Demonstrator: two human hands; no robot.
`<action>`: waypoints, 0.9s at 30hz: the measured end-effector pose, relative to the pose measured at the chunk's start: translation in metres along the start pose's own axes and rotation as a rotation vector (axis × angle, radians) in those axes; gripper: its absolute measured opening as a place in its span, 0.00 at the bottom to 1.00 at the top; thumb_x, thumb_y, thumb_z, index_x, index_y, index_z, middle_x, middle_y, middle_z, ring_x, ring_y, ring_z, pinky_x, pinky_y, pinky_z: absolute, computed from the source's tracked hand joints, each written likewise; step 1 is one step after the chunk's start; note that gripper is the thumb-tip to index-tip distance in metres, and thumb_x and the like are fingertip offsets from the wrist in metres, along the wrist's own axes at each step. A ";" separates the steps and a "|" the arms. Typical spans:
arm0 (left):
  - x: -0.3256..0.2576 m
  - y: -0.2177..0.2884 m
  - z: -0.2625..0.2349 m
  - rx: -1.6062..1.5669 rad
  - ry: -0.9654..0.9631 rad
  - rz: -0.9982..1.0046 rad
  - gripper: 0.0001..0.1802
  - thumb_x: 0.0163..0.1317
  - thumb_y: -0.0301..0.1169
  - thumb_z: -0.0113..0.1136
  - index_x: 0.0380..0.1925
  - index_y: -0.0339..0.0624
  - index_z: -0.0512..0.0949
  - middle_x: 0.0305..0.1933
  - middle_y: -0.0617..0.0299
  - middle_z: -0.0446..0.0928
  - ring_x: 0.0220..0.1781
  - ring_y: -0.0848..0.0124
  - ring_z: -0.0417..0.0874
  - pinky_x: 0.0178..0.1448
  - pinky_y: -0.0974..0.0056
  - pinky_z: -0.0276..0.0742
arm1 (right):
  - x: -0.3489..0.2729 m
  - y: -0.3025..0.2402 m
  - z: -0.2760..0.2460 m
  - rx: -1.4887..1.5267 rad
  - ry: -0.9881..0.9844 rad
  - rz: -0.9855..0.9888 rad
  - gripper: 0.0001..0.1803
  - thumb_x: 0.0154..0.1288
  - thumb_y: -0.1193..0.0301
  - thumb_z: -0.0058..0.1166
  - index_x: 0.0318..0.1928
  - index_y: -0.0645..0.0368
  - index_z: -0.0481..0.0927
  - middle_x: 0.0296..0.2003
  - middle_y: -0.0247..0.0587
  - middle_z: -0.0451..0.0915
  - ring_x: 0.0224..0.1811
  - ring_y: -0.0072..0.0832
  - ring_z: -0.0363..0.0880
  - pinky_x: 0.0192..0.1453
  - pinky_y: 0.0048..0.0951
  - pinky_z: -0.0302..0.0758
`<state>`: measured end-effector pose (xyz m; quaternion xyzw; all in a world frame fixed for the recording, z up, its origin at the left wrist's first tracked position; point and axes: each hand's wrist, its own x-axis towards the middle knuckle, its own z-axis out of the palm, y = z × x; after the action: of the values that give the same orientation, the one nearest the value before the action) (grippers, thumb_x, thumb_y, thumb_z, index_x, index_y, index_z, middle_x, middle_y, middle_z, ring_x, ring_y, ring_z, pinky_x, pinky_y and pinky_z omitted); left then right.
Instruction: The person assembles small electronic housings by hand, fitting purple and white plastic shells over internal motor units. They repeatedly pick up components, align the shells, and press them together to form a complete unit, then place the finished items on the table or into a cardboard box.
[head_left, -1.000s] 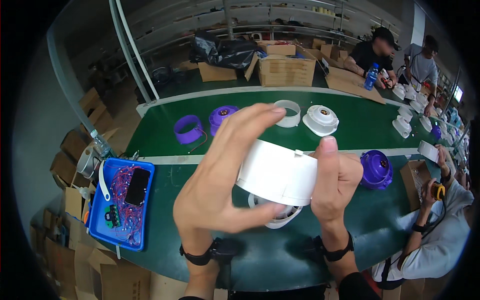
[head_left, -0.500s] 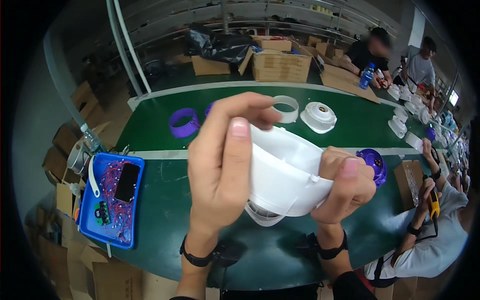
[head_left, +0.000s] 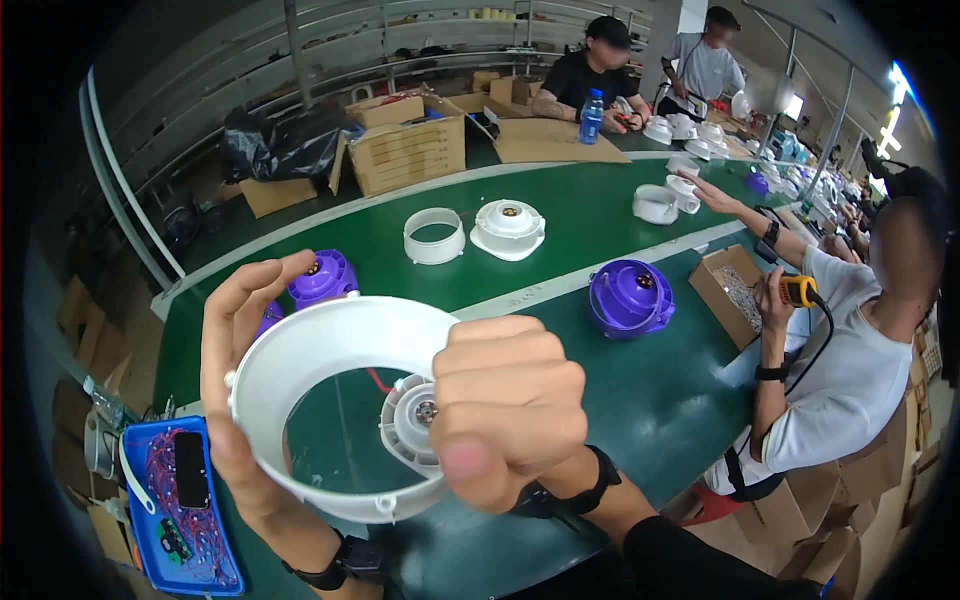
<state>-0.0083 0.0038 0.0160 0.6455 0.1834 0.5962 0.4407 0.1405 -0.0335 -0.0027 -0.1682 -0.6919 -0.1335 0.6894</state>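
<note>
A wide white plastic ring [head_left: 340, 320] is held up above the green table, tilted so that its opening faces me. My left hand [head_left: 235, 400] is curved round its left side, thumb low and fingers over the far edge. At the right rim my right hand [head_left: 510, 405] is closed like a fist, hiding that stretch of the rim. Through the opening, a round white finned housing [head_left: 405, 425] shows on the table, with a red wire beside it. Part of this housing is hidden behind my right hand.
Purple housings [head_left: 632, 298] stand on the table. Farther back are a smaller white ring [head_left: 434, 237] and a white housing [head_left: 508, 228]. A blue tray [head_left: 225, 550] holds wires and a phone. At right, a co-worker grips a yellow tool [head_left: 797, 290] near an open carton [head_left: 722, 300].
My view has swung to the right. The white ring has tipped so its opening turns toward me, showing the housing through it. The co-worker's far hand now reaches toward white parts.
</note>
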 end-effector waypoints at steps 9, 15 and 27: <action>0.000 -0.009 -0.021 -0.041 -0.154 0.304 0.33 0.60 0.48 0.65 0.54 0.32 0.69 0.52 0.42 0.76 0.50 0.62 0.81 0.54 0.63 0.80 | 0.001 0.001 0.006 0.020 0.044 0.038 0.14 0.57 0.73 0.49 0.16 0.59 0.69 0.14 0.33 0.64 0.13 0.30 0.60 0.20 0.31 0.54; 0.004 0.015 -0.013 0.092 0.239 -0.001 0.64 0.29 0.59 0.82 0.63 0.33 0.64 0.53 0.44 0.75 0.50 0.63 0.81 0.55 0.62 0.82 | 0.015 -0.019 0.001 -0.135 0.033 0.074 0.05 0.48 0.75 0.56 0.19 0.61 0.76 0.15 0.34 0.68 0.14 0.32 0.63 0.21 0.32 0.59; 0.008 -0.007 -0.010 -0.342 -0.126 -0.221 0.86 0.10 0.47 0.90 0.74 0.34 0.46 0.62 0.39 0.72 0.59 0.57 0.79 0.56 0.62 0.79 | 0.009 -0.008 -0.003 0.100 -0.004 0.171 0.19 0.61 0.74 0.42 0.12 0.61 0.63 0.12 0.35 0.64 0.13 0.30 0.64 0.24 0.31 0.63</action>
<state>-0.0140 0.0175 0.0147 0.5733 0.1213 0.5253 0.6170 0.1397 -0.0418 0.0072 -0.1924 -0.6822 -0.0390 0.7043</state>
